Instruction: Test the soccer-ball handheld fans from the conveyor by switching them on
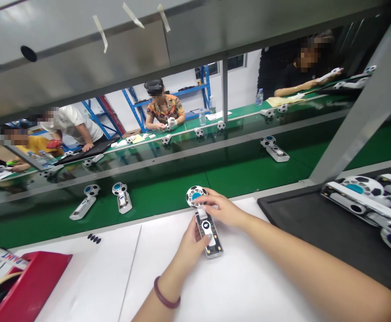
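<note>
A handheld device [217,246] with a round, football-patterned head, blue in its centre, is tilted over the white worktop. Its long body has a dark face with a small round lit display and a white strip. My left hand [189,243] is closed round the body, thumb on the white strip. My right hand [224,210] grips the device where head and body meet, its fingers against the blue centre and the rim. Behind it is the green conveyor belt [161,188], bearing similar devices [124,202].
A red bin [44,281] with a paint marker and a tape roll stands at the left, near several black oval stickers [94,238]. A black tray [302,232] at the right carries more devices. A metal post [356,103] and shelf frame the belt; co-workers sit opposite.
</note>
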Demonstrator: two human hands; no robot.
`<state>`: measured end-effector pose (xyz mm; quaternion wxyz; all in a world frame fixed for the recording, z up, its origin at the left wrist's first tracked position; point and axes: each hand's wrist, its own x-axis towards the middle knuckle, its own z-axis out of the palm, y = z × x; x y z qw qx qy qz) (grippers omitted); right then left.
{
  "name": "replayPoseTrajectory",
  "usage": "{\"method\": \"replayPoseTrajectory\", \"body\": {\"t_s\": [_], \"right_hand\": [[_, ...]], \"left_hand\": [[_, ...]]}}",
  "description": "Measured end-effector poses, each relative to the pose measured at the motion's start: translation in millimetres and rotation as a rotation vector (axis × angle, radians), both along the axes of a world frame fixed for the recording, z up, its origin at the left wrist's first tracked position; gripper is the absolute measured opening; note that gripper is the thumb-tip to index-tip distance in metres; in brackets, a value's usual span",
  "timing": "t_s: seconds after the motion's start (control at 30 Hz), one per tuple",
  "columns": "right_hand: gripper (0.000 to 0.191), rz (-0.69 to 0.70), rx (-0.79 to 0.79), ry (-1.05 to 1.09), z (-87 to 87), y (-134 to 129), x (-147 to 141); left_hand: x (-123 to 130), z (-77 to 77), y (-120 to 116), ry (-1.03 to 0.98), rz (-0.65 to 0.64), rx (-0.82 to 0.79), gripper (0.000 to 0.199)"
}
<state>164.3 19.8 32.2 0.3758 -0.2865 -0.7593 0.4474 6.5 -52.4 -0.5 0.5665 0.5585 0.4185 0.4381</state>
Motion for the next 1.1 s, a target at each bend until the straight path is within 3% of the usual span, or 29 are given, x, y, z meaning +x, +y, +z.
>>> {"method": "replayPoseTrajectory", "body": {"t_s": [0.13, 0.23, 0.4, 0.5, 0.57, 0.63, 0.77, 0.87, 0.97, 1.1], "right_hand": [[0.040, -0.019, 0.043, -0.093, 0.2, -2, 1], [0.051, -0.011, 0.009, -0.028, -2.6, -1, 1], [0.091, 0.070, -0.344, 0.153, -16.7, 6, -2], [0.097, 0.115, -0.489, 0.269, -21.5, 8, -7], [0.090, 0.107, -0.502, 0.333, -18.6, 5, -9], [0.071, 0.134, -0.552, 0.319, -11.8, 0, -10], [0.045, 0.313, -0.768, 0.291, -2.1, -9, -5], [0.037, 0.387, -0.802, 0.318, -3.3, -9, -6], [0.032, 0.320, -0.768, 0.296, 4.9, -10, -10], [0.036, -0.030, -0.554, 0.169, 55.7, -32, 5]], "left_hand": [[-1, -2.9, 1, -0.034, -0.006, 0.001, 0.067], [-1, -5.0, 1, -0.053, -0.021, 0.009, 0.067], [-1, -5.2, 1, -0.030, -0.040, 0.009, 0.070], [1, -4.2, -2, 0.003, -0.022, 0.019, 0.070], [2, -3.9, -4, 0.043, -0.006, 0.033, 0.069], [4, -3.2, -7, 0.100, -0.001, 0.054, 0.069], [5, 1.9, -11, 0.223, -0.018, 0.115, 0.065], [4, 4.6, -13, 0.263, -0.047, 0.146, 0.061], [1, -2.0, -10, 0.207, -0.061, 0.176, 0.066], [-2, -18.8, -4, 0.011, -0.103, 0.213, 0.073]]}}
